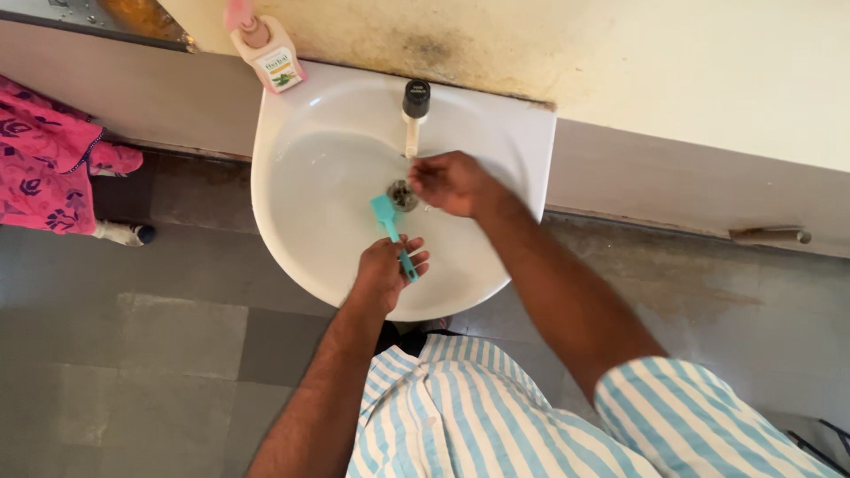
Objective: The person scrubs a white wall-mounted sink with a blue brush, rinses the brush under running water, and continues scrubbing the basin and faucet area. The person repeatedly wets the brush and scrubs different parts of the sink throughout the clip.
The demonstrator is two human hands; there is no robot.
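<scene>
My left hand grips the handle of a small teal brush, whose head points up toward the drain of a white wash basin. My right hand hovers with curled fingers just right of the drain, under the tap with a black top. Whether the right hand holds anything is hidden by its own fingers.
A soap bottle with a pink pump stands on the basin's back left corner. A person in pink patterned clothing stands at the far left. Grey floor tiles lie below, and a stained wall behind.
</scene>
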